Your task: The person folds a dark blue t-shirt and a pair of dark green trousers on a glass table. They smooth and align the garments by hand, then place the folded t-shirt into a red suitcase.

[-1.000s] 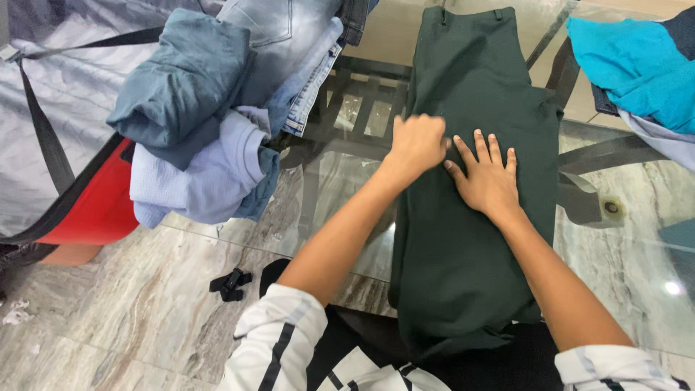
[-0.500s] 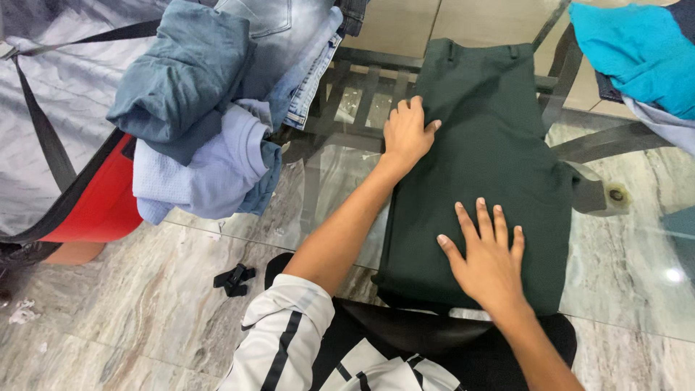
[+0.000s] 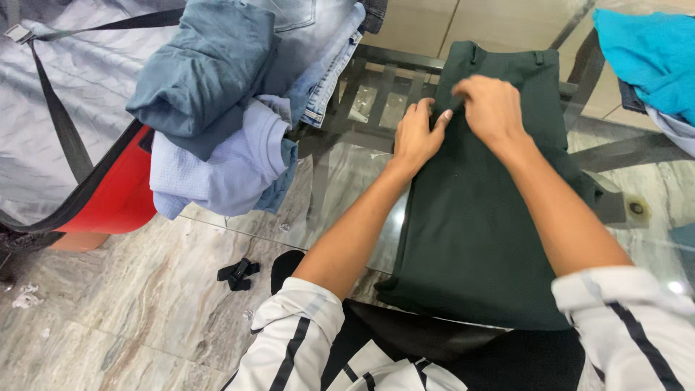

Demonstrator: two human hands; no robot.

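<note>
1. Left hand (image 3: 414, 136) lies flat, fingers together, pressing the dark green trousers (image 3: 485, 217) on the glass table (image 3: 340, 181).
2. Right hand (image 3: 492, 107), just beside it, curls loosely, pinching the fabric.

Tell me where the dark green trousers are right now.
The dark green trousers lie flat on the glass table, centre-right of the head view, under the left hand and right hand.

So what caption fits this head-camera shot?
Both hands, left hand and right hand, press dark green trousers flat on a glass table.
</note>
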